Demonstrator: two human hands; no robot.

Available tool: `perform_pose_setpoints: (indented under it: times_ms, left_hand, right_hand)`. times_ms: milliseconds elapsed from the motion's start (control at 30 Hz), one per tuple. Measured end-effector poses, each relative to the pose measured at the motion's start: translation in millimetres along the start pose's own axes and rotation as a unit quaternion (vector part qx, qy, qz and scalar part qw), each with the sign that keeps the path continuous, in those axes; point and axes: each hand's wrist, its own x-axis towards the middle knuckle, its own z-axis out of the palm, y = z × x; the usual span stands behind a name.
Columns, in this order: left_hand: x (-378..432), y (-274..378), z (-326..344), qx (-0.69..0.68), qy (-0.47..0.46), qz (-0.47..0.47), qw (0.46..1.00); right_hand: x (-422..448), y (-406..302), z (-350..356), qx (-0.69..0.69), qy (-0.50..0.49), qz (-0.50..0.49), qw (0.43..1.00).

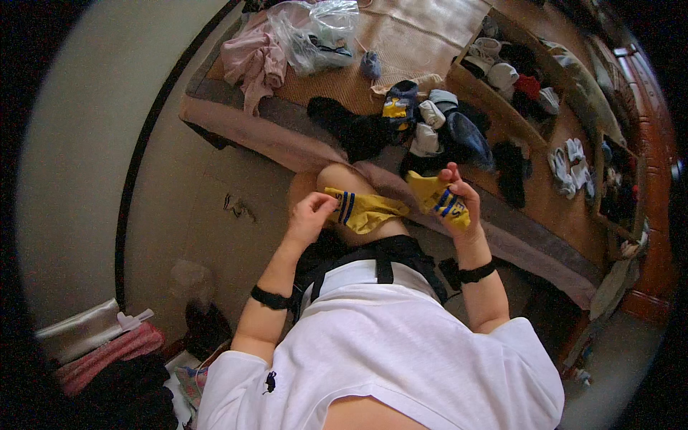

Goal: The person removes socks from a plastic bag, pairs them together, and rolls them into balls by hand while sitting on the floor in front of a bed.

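Observation:
A yellow sock [371, 210] with blue stripes and lettering lies across my bare leg. My left hand [313, 215] pinches its cuff between thumb and fingers. In my right hand [466, 201] is a second yellow sock [430, 191] of the same pattern, gripped near its striped cuff and raised over the edge of the bed. Beyond my knee sits a heap of socks: a dark one with a yellow cartoon figure [398, 107], rolled white socks [427, 140], a dark blue one [468, 137] and black ones [365, 129].
At the back lie a pink garment [258, 59] and a clear plastic bag [317, 37]. An open box of rolled socks [505, 75] stands back right, near white gloves [572, 166]. A second box [618, 188] is further right. Folded cloth [113, 355] is piled lower left.

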Motion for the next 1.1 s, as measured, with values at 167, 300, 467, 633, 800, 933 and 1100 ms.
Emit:
perform_pose_setpoints:
  times_ms: [167,300,467,633,800,933,1100]
  left_hand:
    - [-11.7,29.2,17.6,-0.256,-0.342,-0.113,0.897]
    - [-2.5,26.9,16.4,-0.513,-0.22,-0.094,0.824]
    - [-6.2,36.8,-7.6,-0.537,-0.065,0.001,0.841]
    - [-13.9,43.8,-9.0,-0.489,-0.063,0.038,0.869]
    - [-15.6,54.1,-6.7,-0.408,-0.083,0.086,0.905]
    - [-20.9,72.2,-11.6,-0.454,-0.044,0.113,0.883]
    - [-30.6,81.8,-25.2,-0.513,0.021,0.136,0.847]
  right_hand:
    - [14.0,46.3,48.9,0.049,-0.142,0.108,0.983]
    - [15.9,70.7,69.3,-0.165,-0.158,0.116,0.967]
    - [5.1,79.7,58.0,-0.394,-0.185,0.08,0.897]
    - [9.8,78.1,59.7,-0.516,-0.204,0.049,0.831]
    - [26.5,78.3,83.9,-0.508,-0.228,0.027,0.83]
    - [42.9,91.9,85.7,-0.45,-0.262,0.016,0.854]
    - [39.3,101.9,115.1,-0.409,-0.225,0.037,0.883]
